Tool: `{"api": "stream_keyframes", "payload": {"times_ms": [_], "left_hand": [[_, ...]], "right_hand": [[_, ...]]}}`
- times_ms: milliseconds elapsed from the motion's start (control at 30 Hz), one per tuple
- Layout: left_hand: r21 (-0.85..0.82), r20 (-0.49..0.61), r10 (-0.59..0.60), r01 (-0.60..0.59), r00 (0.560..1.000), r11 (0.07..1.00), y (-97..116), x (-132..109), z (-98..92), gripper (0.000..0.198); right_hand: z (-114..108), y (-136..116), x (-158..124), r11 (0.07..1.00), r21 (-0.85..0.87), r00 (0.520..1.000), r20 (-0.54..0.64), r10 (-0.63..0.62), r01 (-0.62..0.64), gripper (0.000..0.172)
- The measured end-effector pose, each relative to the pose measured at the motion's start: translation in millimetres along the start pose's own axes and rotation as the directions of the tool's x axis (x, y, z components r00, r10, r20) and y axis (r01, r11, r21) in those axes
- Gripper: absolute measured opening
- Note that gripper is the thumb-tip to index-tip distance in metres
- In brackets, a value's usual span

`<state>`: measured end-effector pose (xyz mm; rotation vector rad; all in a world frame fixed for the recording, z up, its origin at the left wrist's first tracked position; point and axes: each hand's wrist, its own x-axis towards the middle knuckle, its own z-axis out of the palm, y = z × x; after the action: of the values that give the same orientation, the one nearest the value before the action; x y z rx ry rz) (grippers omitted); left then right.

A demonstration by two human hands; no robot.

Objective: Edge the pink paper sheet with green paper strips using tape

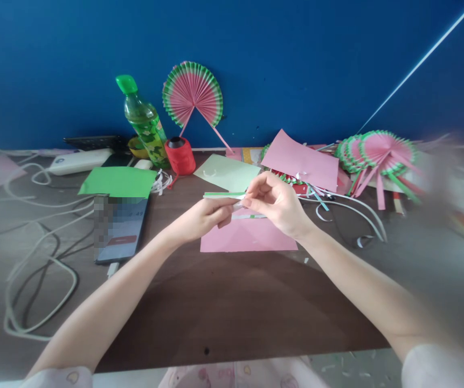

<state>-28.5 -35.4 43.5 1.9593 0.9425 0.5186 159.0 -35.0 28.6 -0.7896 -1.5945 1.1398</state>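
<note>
Over the middle of the dark table my two hands meet. My left hand (pixel 209 216) is closed round a thin green and white paper strip (pixel 219 194), whose end sticks out above the fingers. The thumb and fingertips of my right hand (pixel 275 202) are pinched at the strip's right end, touching a small whitish piece there. Below both hands a pink sheet (pixel 248 237) lies flat, with a narrow green-white strip across its upper part. A pale green sheet (pixel 229 171) lies just behind the hands.
A phone (pixel 122 231), green sheet (pixel 122 182) and looping cables lie left. Behind stand a bottle (pixel 145 121), a red object (pixel 180 156) and an open paper fan (pixel 193 91) against the blue wall. More fans (pixel 381 151) and a pink sheet (pixel 302 160) lie right.
</note>
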Motion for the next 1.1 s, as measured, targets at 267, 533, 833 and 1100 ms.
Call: {"api": "stream_keyframes", "payload": {"times_ms": [267, 533, 833, 1100], "left_hand": [[-0.357, -0.081, -0.053, 0.021, 0.995, 0.934, -9, 3, 10.6, 0.024], [-0.547, -0.067, -0.053, 0.008, 0.996, 0.837, -18, 6, 14.9, 0.028], [-0.580, -0.094, -0.100, 0.028, 0.991, 0.814, -12, 6, 17.0, 0.026], [-0.205, -0.226, -0.095, 0.048, 0.970, 0.978, -17, 6, 0.1, 0.026]], "right_hand": [[3, 1, -1, 0.996, 0.085, 1.000, 0.000, -0.011, 0.011, 0.023], [5, 5, -1, 0.975, 0.217, 0.999, -0.013, 0.046, -0.042, 0.025], [6, 8, -2, 0.948, 0.316, 1.000, 0.008, 0.029, -0.030, 0.024], [5, 8, 1, 0.938, 0.340, 0.998, 0.016, 0.063, -0.065, 0.019]]}}
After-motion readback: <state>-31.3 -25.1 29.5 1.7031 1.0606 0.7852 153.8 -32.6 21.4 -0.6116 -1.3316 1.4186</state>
